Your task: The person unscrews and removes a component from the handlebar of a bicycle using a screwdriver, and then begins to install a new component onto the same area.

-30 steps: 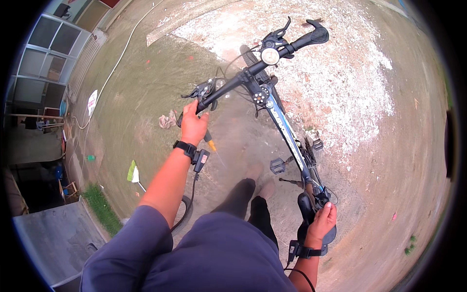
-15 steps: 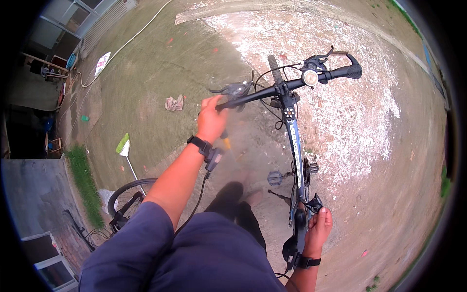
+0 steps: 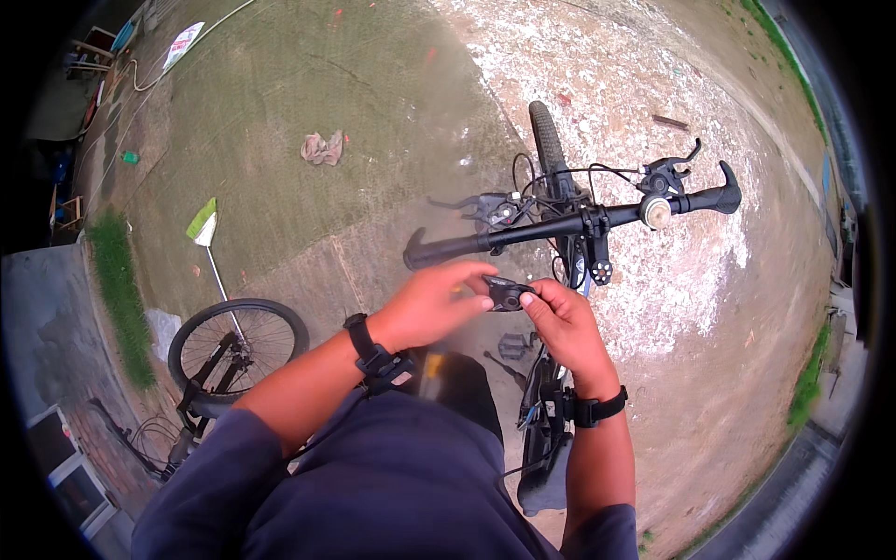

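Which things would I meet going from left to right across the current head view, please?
Grass strip, broom, crumpled cloth, left hand, small black part, right hand, pale round handlebar fitting, black right handlebar grip.

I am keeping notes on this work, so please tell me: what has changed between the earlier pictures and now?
The left hand let go of the left handlebar grip and moved to the small black part. The right hand, already holding this part, carried it forward and leftward. The crumpled cloth and the broom stayed where they lay.
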The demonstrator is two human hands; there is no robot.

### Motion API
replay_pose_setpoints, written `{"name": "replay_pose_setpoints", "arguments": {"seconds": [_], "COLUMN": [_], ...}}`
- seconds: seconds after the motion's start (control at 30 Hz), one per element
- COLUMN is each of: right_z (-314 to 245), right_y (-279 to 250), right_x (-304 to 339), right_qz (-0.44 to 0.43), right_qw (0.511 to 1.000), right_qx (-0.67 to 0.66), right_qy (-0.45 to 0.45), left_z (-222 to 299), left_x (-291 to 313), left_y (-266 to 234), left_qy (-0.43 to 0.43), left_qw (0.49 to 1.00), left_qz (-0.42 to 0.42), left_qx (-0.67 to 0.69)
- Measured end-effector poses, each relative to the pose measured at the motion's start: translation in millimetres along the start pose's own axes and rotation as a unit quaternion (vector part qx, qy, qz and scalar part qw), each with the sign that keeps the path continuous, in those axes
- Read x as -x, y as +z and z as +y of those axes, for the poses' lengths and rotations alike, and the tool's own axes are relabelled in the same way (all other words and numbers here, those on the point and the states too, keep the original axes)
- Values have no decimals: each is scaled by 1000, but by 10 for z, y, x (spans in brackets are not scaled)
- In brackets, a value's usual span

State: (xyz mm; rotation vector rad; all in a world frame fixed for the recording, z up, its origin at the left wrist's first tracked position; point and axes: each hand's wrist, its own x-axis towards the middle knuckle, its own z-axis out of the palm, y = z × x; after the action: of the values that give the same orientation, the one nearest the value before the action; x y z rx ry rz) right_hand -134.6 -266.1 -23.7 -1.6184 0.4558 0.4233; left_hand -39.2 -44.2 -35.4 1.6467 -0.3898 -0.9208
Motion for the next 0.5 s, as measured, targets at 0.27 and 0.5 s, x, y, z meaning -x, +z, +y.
{"name": "replay_pose_setpoints", "arguments": {"seconds": [0.27,0.5], "right_z": [-60,186], "right_y": [141,85], "right_x": [-467,-572], "right_qz": [-54,-36], "right_qw": [996,978], "right_qx": [-67,-180], "right_qy": [30,101], "left_z": [-88,-156], "left_x": [-60,-255], "left_y": [-195,-214], "left_qy": [-73,-115], "left_qw": [992,976], "left_qz": [62,124], "left_qx": [76,139]}}
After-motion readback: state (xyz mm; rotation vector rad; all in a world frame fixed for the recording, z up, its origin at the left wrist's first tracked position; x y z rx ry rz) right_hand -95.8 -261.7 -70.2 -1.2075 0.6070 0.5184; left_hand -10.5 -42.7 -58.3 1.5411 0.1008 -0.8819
